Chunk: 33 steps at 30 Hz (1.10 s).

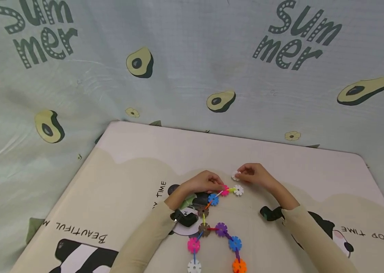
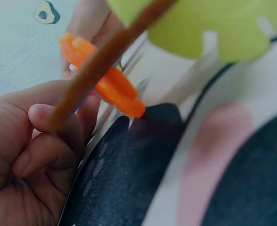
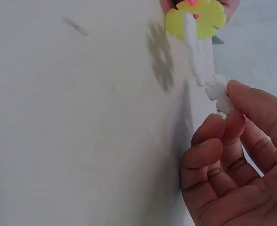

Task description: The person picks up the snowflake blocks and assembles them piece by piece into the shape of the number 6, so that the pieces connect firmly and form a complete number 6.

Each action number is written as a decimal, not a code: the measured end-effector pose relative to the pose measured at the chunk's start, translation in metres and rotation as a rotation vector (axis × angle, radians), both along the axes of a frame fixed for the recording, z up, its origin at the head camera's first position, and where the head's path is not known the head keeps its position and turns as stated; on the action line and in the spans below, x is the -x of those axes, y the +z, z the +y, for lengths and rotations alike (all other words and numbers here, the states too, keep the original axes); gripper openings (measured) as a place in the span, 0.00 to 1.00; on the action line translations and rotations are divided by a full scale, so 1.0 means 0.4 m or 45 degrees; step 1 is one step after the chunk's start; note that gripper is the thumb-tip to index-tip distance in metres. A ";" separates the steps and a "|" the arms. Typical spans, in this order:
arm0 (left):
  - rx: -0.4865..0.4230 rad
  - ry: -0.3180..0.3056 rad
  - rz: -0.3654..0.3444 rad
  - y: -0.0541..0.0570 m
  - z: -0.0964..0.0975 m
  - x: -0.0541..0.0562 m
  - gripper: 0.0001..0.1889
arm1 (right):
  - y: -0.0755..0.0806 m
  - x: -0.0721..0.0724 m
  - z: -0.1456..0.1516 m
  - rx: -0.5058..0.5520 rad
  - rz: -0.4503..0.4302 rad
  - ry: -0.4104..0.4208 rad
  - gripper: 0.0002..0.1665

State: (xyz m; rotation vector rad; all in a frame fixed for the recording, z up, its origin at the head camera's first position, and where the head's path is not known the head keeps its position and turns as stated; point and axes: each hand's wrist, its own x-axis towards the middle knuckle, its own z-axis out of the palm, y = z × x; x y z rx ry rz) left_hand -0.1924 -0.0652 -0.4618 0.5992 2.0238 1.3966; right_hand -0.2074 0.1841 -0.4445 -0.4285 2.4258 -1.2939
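Observation:
A chain of notched plastic building discs runs across the mat, flat ones alternating with ones seen edge-on. My left hand pinches the pink disc near the chain's far end; in the left wrist view a brown disc and an orange disc pass before its fingers. Between thumb and fingertips, my right hand holds a white disc. It is just beyond the white end disc. In the right wrist view the held disc overlaps an edge-on white disc, with a yellow disc behind.
Toward me the chain splits at a brown disc. One branch goes through pink to white, the other through purple and blue to orange. An avocado-print curtain hangs behind the table mat.

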 end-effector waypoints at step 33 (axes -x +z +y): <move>-0.051 0.038 -0.018 0.001 0.006 -0.003 0.11 | -0.030 -0.105 0.095 0.033 0.372 0.118 0.04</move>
